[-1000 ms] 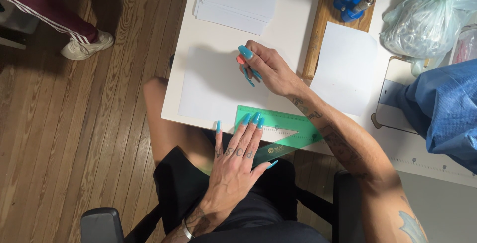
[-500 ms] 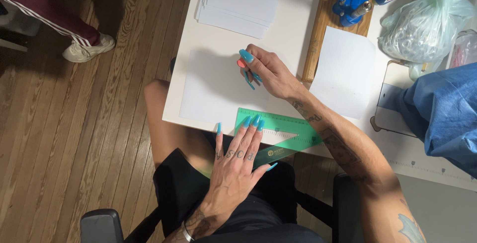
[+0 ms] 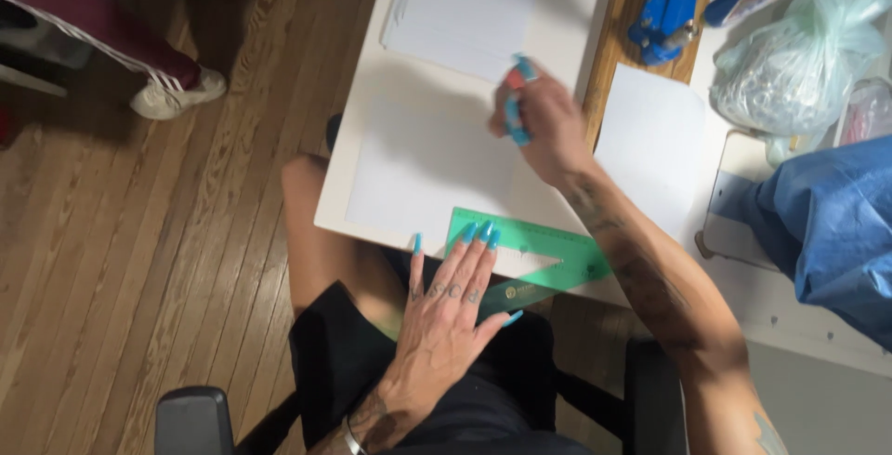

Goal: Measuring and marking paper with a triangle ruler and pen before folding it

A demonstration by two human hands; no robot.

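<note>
My left hand point(image 3: 446, 316) lies flat with fingers spread, its fingertips pressing on a green triangular ruler point(image 3: 544, 260) at the near edge of the white table point(image 3: 576, 32). My right hand point(image 3: 539, 116) is blurred above a white sheet of paper point(image 3: 423, 171) and is closed around a small orange and blue object point(image 3: 514, 79), probably a pen or an eraser. The ruler overlaps the sheet's near right corner.
A stack of white paper point(image 3: 465, 9) lies at the far side of the table. Another white sheet point(image 3: 650, 144) lies right of a wooden strip point(image 3: 618, 41). Blue tools point(image 3: 669, 0), a pale green plastic bag point(image 3: 799, 55) and blue cloth point(image 3: 827, 223) sit right. Another person's shoe point(image 3: 177, 92) is on the wood floor.
My right hand has moved away from me, toward the far paper stack, and is now blurred. The left hand stays on the ruler.
</note>
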